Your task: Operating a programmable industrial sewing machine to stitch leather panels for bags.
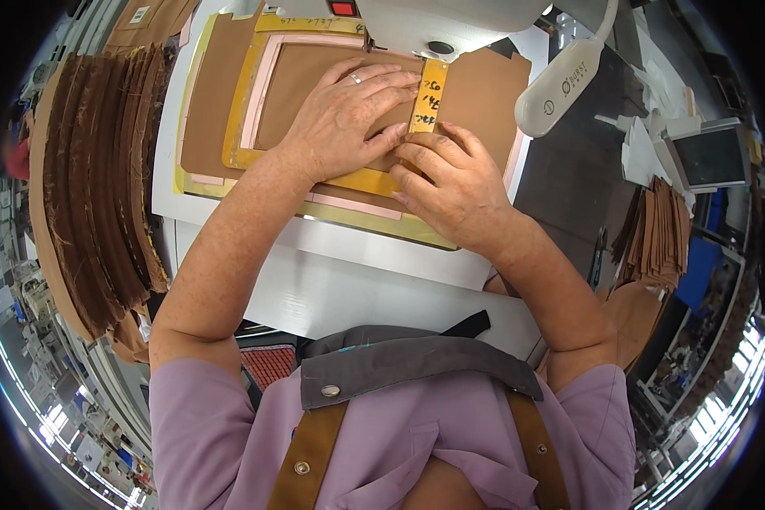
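Observation:
A yellow template frame (pixel 431 85) with handwritten marks lies over brown fabric (pixel 217 93) under the sewing machine head (pixel 450 21). My left hand (pixel 352 115), wearing a ring, lies flat with fingers stretched across the brown piece inside the frame. At the frame's near right corner, my right hand (pixel 454 183) has its fingers bent and closed over the edge; its fingertips are partly hidden. The two hands nearly meet there. Pink strips (pixel 357 206) show along the larger yellowish base template (pixel 382 228) beneath. The needle area is partly hidden by the machine head.
Thick stacks of brown pieces (pixel 102 187) stand to the left. A white paddle-shaped device (pixel 561 85) on a flexible neck hangs at the right. Beyond it are a dark screen (pixel 714 157) and more brown pieces (pixel 654 229). The white table edge (pixel 331 289) is before me.

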`<state>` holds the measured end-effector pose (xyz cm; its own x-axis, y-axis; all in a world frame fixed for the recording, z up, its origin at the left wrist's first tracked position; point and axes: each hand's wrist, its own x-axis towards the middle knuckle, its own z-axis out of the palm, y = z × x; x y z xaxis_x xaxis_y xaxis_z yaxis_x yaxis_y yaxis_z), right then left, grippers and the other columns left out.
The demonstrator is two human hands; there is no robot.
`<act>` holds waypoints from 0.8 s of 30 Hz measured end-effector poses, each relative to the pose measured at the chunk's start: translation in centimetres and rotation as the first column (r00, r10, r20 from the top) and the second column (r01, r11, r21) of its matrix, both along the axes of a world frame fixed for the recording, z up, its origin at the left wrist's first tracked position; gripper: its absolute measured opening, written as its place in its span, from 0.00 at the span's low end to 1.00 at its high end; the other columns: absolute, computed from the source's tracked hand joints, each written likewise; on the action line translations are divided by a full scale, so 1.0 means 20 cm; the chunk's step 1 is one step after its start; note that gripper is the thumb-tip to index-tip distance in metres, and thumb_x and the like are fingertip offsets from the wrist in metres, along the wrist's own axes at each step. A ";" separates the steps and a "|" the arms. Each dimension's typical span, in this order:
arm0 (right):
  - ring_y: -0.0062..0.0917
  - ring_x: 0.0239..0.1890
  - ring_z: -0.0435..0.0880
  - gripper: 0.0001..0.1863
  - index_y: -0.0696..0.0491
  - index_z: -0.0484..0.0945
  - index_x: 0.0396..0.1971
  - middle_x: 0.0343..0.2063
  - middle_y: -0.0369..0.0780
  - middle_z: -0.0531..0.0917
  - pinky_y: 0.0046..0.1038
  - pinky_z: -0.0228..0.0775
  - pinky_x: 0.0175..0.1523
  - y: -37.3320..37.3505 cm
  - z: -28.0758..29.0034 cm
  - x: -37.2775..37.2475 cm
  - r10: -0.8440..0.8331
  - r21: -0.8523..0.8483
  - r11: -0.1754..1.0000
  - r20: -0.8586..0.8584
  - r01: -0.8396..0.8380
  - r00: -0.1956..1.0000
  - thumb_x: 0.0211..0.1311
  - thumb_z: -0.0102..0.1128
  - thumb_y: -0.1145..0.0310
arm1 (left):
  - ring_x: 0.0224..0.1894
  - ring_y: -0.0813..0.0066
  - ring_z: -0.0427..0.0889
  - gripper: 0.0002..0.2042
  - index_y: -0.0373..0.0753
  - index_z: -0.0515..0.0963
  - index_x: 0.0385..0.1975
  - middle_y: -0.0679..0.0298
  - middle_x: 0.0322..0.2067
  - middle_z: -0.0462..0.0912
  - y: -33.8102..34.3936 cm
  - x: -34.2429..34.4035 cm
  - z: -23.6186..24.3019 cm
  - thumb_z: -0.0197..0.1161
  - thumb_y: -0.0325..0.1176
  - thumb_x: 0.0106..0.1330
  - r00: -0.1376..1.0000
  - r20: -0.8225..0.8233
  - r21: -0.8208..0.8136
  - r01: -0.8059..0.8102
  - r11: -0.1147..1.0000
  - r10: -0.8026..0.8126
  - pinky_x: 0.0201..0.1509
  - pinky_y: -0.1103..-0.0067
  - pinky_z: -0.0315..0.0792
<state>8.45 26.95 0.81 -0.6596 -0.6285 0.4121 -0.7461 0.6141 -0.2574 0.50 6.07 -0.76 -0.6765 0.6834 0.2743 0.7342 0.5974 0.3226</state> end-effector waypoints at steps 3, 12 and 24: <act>0.28 0.56 0.81 0.13 0.51 0.82 0.37 0.46 0.36 0.84 0.44 0.74 0.62 -0.01 -0.01 0.00 0.000 -0.005 1.000 -0.017 -0.001 1.000 0.53 0.71 0.63 | 0.69 0.66 0.72 0.20 0.45 0.80 0.58 0.67 0.63 0.79 0.00 0.00 0.00 0.64 0.38 0.66 1.000 0.002 0.003 -0.015 1.000 0.015 0.77 0.60 0.58; 0.30 0.57 0.80 0.15 0.50 0.82 0.37 0.48 0.39 0.82 0.45 0.75 0.62 -0.01 -0.04 0.00 -0.020 -0.023 1.000 -0.023 0.020 1.000 0.51 0.72 0.61 | 0.71 0.65 0.70 0.21 0.44 0.79 0.60 0.68 0.65 0.77 0.00 -0.01 0.00 0.65 0.38 0.66 0.999 0.039 0.010 0.008 1.000 -0.008 0.77 0.60 0.57; 0.32 0.55 0.80 0.13 0.53 0.81 0.39 0.49 0.41 0.80 0.43 0.78 0.62 0.00 -0.05 0.03 -0.043 0.057 0.997 -0.031 0.045 0.999 0.54 0.67 0.68 | 0.69 0.65 0.69 0.22 0.40 0.79 0.59 0.64 0.63 0.76 0.01 0.02 0.05 0.65 0.40 0.66 0.995 -0.096 -0.040 0.012 0.999 -0.016 0.75 0.62 0.57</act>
